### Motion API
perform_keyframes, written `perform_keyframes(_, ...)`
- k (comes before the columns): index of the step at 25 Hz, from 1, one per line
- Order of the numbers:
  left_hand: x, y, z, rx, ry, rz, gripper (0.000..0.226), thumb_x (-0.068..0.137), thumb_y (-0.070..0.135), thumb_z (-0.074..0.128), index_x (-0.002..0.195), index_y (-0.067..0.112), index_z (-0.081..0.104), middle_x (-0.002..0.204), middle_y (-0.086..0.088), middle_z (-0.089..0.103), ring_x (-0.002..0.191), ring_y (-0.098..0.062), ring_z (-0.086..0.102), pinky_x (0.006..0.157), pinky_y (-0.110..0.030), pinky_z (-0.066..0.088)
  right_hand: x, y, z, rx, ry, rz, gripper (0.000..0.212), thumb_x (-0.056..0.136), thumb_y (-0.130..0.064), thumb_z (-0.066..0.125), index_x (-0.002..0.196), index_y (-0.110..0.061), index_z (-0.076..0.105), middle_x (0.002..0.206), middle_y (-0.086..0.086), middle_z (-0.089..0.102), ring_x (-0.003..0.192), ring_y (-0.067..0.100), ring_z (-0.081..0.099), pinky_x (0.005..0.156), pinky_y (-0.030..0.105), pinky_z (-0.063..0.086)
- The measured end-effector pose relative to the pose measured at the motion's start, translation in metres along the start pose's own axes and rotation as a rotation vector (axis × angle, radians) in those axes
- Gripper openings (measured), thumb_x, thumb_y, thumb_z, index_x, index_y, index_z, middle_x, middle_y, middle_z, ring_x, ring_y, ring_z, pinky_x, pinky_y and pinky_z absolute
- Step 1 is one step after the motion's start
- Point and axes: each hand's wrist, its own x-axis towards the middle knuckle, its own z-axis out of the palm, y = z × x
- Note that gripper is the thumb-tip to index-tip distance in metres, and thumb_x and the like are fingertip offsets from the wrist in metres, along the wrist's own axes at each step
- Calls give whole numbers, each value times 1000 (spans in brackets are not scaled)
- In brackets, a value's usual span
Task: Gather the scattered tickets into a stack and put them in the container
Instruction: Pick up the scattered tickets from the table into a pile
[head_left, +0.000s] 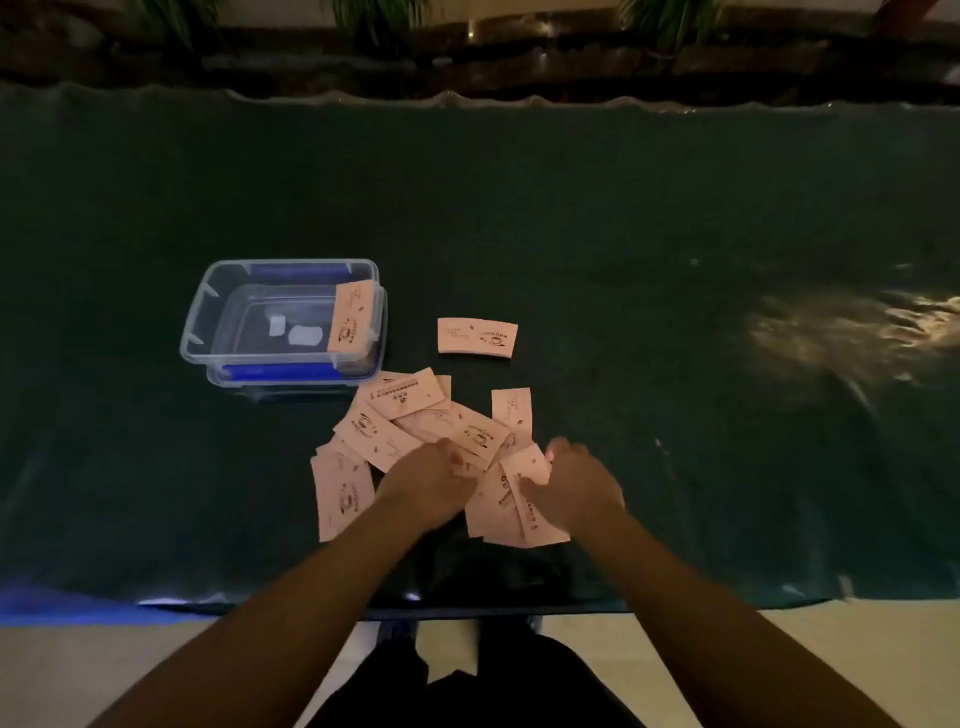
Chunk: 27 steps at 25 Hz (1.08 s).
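Observation:
Several pale pink tickets (395, 415) lie in a loose overlapping pile on the dark green cloth, near the front edge. One ticket (477, 337) lies apart, farther back. Another ticket (352, 318) leans on the right rim of the clear plastic container (208, 306) with blue clips, at the left. My left hand (423, 486) rests on the pile's middle, fingers curled over tickets. My right hand (571, 491) grips a few tickets (506, 506) at the pile's right side.
The green cloth (623, 234) covers the whole table, with its front edge just before my legs. A bright reflection (852, 322) sits at the right. Plants and a dark ledge run along the far side. Two small white scraps lie inside the container.

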Motion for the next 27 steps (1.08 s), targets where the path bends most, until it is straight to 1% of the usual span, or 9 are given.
perform_keyframes(3,-3,17,22,16,30,-23,45,88,51,62,125,26,59,119,3,67,102,-16,63,89,-38,55,3,12,11,-107,-4,75,80,85,-77,63,136,-17,50,133,9,60,123,30,62,90,44,56)
perform_keyframes(5,-7,27,34,71,56,-47,60,84,63,63,129,24,55,120,2,63,104,-18,62,89,-39,55,2,16,17,-141,-20,51,85,81,-81,64,134,-16,50,133,10,60,122,30,62,90,44,56)
perform_keyframes(7,-9,31,43,144,73,-44,75,80,68,66,137,23,48,128,-2,58,112,-21,59,91,-40,55,5,18,16,-169,-12,-14,83,81,-78,66,134,-16,51,132,9,60,121,29,62,90,43,56)
perform_keyframes(10,-9,34,52,147,58,2,84,79,54,76,146,21,39,140,-4,52,123,-23,54,98,-41,53,8,21,10,-196,12,-93,70,85,-66,70,132,-17,51,130,8,60,118,27,61,88,40,55)
perform_keyframes(13,-5,31,55,106,41,53,84,80,42,78,149,19,36,144,-5,48,127,-22,50,105,-39,48,12,21,4,-224,14,-161,64,86,-56,74,131,-18,50,131,8,58,120,28,59,88,41,54)
perform_keyframes(18,4,28,47,158,53,224,76,87,36,71,151,17,35,149,-6,46,135,-25,43,117,-42,36,19,19,-5,-381,18,-310,67,90,-39,73,149,-23,46,146,6,51,132,29,51,103,47,50)
perform_keyframes(22,10,27,40,-21,20,258,63,91,27,67,147,15,40,146,-5,44,135,-24,43,115,-46,41,23,13,-3,-352,-46,-375,64,88,-20,76,146,-25,50,150,0,53,138,24,50,116,44,44)
perform_keyframes(24,10,24,38,-112,21,280,58,92,22,67,144,16,43,145,-4,44,134,-23,46,112,-45,45,23,12,-2,-331,-67,-376,65,88,-19,76,148,-26,50,149,-1,56,138,23,52,118,42,43)
perform_keyframes(27,7,15,35,-60,43,341,54,92,25,68,141,17,45,142,-2,46,129,-19,47,110,-42,46,20,14,0,-337,-58,-325,68,88,-28,77,150,-26,48,142,0,58,133,23,54,112,42,47)
